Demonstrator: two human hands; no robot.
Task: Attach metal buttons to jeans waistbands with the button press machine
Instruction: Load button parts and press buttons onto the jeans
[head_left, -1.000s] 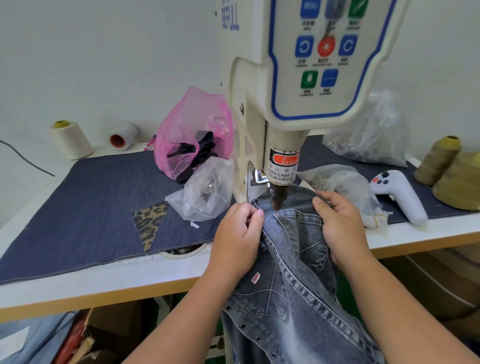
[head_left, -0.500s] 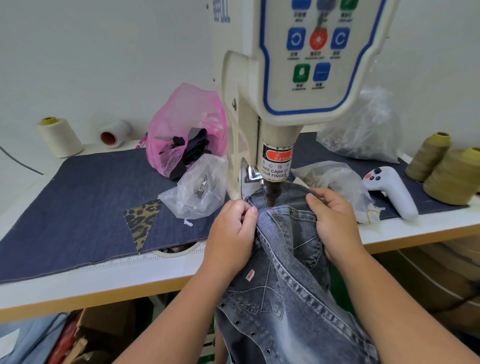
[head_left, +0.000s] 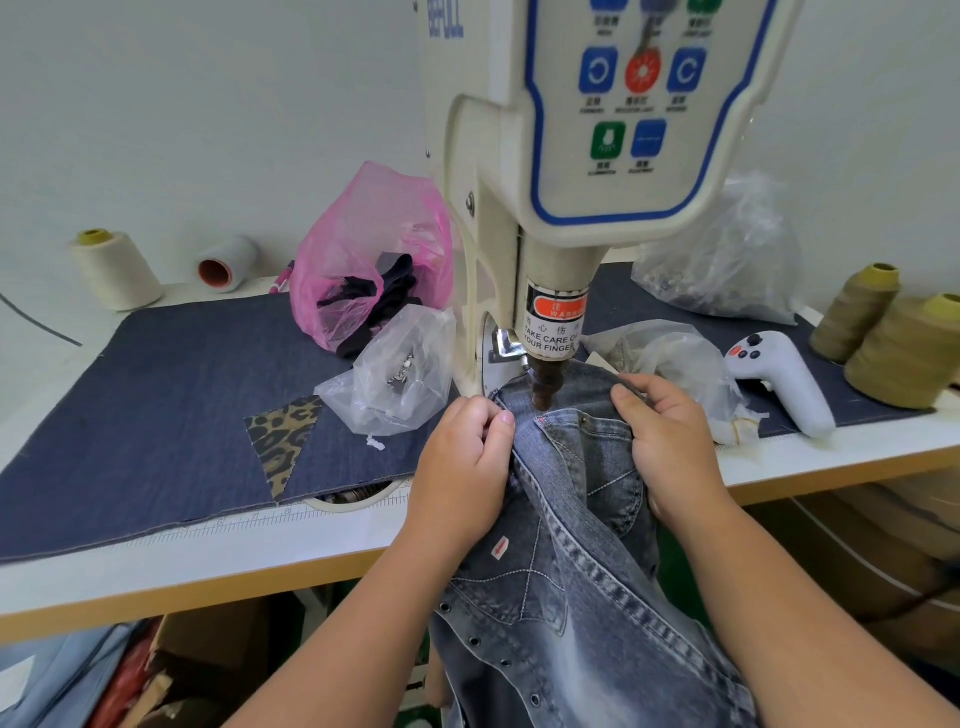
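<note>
Both hands — left hand (head_left: 462, 467), right hand (head_left: 670, 441) — pinch the jeans waistband (head_left: 558, 436).

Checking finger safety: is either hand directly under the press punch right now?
No. The left hand and right hand grip the jeans on either side of the punch.

Only 2 bare forearms and hands of the person show, the left hand (head_left: 462, 467) and the right hand (head_left: 670, 441), both without sleeves, gloves, rings, watches or bracelets, with plump rounded fingers and short, unpainted nails trimmed close to the fingertips.
</note>
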